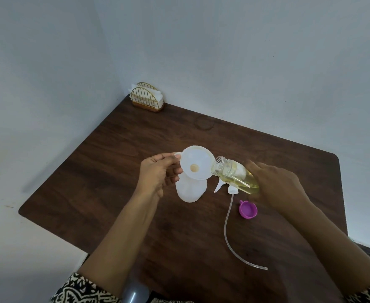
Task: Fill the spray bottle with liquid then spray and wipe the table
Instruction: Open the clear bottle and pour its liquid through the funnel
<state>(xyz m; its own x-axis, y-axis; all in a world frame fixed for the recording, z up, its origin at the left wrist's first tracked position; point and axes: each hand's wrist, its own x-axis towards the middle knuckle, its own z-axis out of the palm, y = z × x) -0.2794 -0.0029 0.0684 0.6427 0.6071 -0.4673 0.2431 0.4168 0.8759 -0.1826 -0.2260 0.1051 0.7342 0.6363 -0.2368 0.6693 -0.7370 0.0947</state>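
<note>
Pale walls meet behind a dark wooden table (135,215), with a napkin holder (146,97) in the far left corner. At the centre stands the white spray bottle (191,191), open, with a funnel (198,162) in its neck. The left hand (157,173) pinches the funnel's tab between thumb and forefinger. The right hand (278,184) curls its fingers round the base of a tilted clear bottle (234,173) of yellow liquid, its mouth at the funnel's right rim. I judge the spray bottle to be light, thin plastic that tips easily, so a hold low on its body seems safer. The trigger head (225,186) and 1 purple cap (248,209) lie to the right. No writing can be read.
</note>
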